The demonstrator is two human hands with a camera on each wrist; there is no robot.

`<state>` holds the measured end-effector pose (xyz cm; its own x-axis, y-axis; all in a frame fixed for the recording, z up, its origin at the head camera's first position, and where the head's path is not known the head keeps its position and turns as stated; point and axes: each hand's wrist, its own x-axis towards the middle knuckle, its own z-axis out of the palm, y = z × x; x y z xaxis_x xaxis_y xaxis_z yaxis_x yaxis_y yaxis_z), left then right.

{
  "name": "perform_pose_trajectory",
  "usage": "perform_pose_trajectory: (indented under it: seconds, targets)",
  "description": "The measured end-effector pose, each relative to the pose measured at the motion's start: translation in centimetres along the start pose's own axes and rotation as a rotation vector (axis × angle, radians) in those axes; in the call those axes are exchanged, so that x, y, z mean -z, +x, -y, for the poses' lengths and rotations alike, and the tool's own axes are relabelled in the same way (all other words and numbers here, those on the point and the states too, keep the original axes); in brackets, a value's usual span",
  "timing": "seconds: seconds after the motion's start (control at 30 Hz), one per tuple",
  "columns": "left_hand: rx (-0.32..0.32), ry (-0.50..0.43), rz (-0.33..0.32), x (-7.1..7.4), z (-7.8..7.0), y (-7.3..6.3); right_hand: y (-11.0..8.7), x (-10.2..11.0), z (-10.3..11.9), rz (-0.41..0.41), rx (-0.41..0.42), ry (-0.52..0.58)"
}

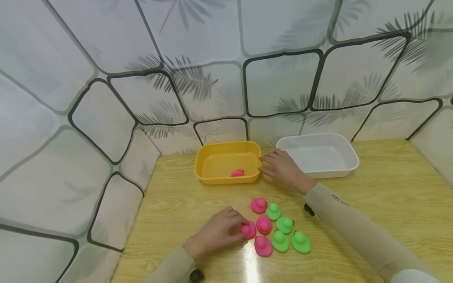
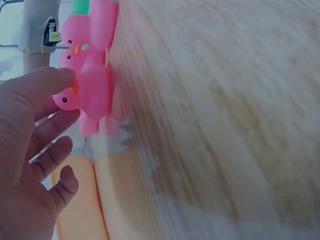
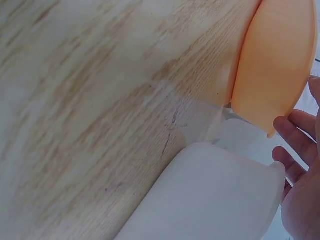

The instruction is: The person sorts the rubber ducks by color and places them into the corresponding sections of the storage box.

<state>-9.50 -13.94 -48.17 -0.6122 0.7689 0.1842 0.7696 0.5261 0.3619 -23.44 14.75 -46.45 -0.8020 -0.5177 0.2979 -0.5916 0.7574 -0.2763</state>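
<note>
My left hand is at the left side of a group of toy ducks. Its thumb and index finger pinch a pink rubber duck by the head, while the other fingers stay loosely bent. More pink ducks and several green ducks sit close around it on the table. Farther back, my right hand reaches to the yellow tray, fingertips right at its right rim and fingers relaxed. Inside that tray, by the front wall, lies one pink duck.
A white tray stands just right of the yellow one, partly behind my right hand. Both trays are near the back edge of the wooden table. A patterned wall covering rises behind and to the left.
</note>
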Motion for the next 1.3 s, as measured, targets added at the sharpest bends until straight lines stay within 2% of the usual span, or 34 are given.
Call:
perform_pose_trajectory:
  seconds: [0.3, 0.57, 0.7, 0.93, 1.13, 1.3]
  targets:
    - [0.02, 0.019, 0.024, 1.3, 0.5, 0.3, 0.0, -0.1, -0.1, 0.009, -0.008, 0.004]
    - [0.051, -0.005, -0.024, 3.2, 1.2, 0.9, -0.1, 0.0, -0.1, 0.003, -0.004, -0.005]
    - [0.03, 0.018, -0.05, 4.1, 1.8, 1.1, -0.1, 0.0, -0.1, -0.003, -0.002, 0.003]
    - [0.012, 0.08, -0.05, 5.9, 2.9, 1.6, 0.0, 0.0, 0.0, 0.004, -0.002, 0.012]
    - [0.037, 0.075, -0.056, 7.1, 4.0, 2.2, 0.2, 0.0, 0.0, 0.007, -0.005, 0.01]
    - [0.038, 0.064, -0.096, 7.8, 5.1, 2.9, 0.2, 0.0, 0.1, 0.008, -0.008, 0.019]
